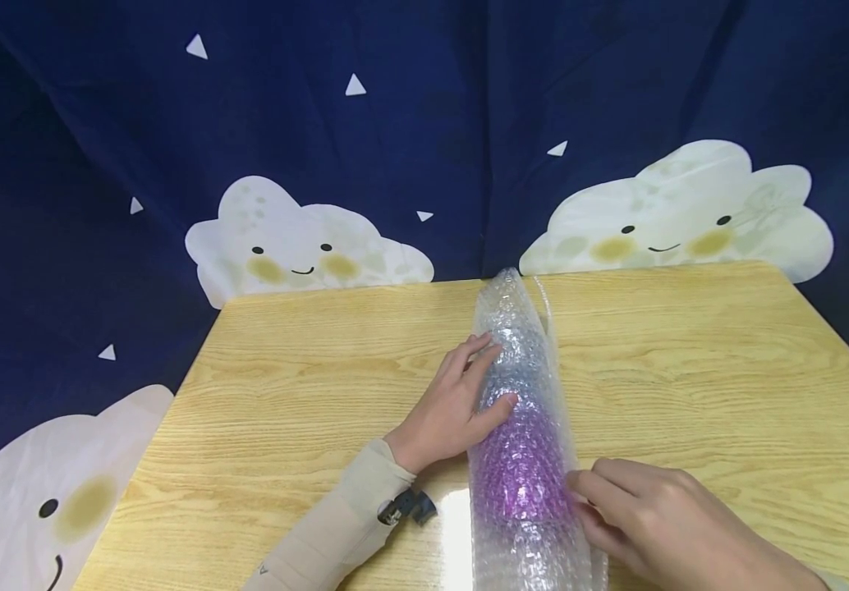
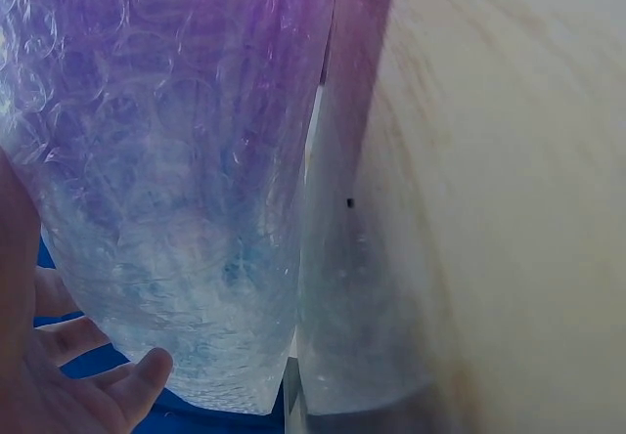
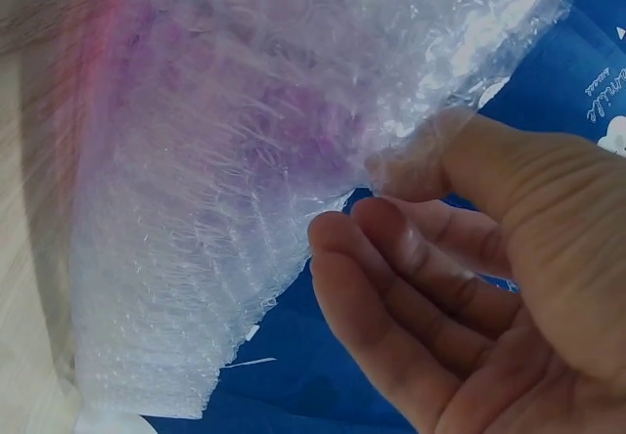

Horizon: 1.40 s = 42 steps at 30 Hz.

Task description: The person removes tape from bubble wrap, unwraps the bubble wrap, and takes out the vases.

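Observation:
A long bundle in clear bubble wrap [image 1: 524,468] lies on the wooden table, running from the near edge to the back. Purple, pinkish and pale blue colour shows through it; what is inside cannot be made out. My left hand [image 1: 447,410] rests on the bundle's left side with fingers spread, and in the left wrist view its fingertips [image 2: 152,375] lie along the wrap. On the opposite side, my right hand [image 1: 653,513] pinches the wrap's edge between thumb and fingers. The right wrist view shows the thumb [image 3: 421,160] over that edge of the bubble wrap [image 3: 196,190].
The wooden table [image 1: 306,394] spreads to both sides of the bundle. Behind it hangs a dark blue cloth [image 1: 395,148] with smiling white clouds and small triangles. A small dark device [image 1: 406,506] sits at my left wrist.

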Motion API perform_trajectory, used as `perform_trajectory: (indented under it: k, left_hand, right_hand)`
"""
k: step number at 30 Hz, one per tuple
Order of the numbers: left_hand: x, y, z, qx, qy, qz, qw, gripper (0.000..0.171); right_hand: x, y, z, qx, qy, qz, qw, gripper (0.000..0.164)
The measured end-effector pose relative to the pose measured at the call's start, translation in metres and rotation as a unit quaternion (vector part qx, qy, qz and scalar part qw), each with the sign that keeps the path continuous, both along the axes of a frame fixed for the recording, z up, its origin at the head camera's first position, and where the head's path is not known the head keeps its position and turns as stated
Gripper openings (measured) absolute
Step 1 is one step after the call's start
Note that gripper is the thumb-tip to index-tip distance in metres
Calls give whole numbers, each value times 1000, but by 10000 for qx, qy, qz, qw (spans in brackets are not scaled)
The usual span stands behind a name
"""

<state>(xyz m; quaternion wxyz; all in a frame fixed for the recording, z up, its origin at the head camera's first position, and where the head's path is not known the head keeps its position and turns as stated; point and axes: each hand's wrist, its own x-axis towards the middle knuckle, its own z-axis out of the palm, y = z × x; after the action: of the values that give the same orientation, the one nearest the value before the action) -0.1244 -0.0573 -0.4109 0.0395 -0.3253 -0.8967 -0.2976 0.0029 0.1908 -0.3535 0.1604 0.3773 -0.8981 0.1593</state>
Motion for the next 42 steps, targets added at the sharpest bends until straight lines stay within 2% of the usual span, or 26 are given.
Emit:
perform_trajectory:
  k: [9, 16, 19, 23, 28, 36, 42]
  left_hand:
    - [0, 0, 0, 15, 10, -13, 10000, 70]
    - [-1, 0, -2, 7, 128, -31, 9999, 69]
    - [-1, 0, -1, 2, 159, -40, 9999, 69]
    - [0, 0, -1, -3, 161, -32, 9999, 69]
    - [0, 0, -1, -21, 161, -24, 9999, 69]
    - [0, 0, 0, -31, 159, -10, 9999, 69]
    - [1, 0, 0, -1, 206, -2, 9998, 69]
  right_hand:
    - [0, 3, -3, 175, -464, -207, 9986, 21]
    - [0, -1, -5, -61, -159, -90, 9998, 14]
    - [-1, -1, -5, -8, -108, -99, 9999, 12]
    - [0, -1, -4, 98, -133, -196, 9997, 15]
    - [0, -2, -6, -30, -356, -322, 9988, 20]
    - [2, -5, -10, -151, -74, -401, 9991, 19]
    - [3, -5, -10, 27, -270, -510, 9983, 33]
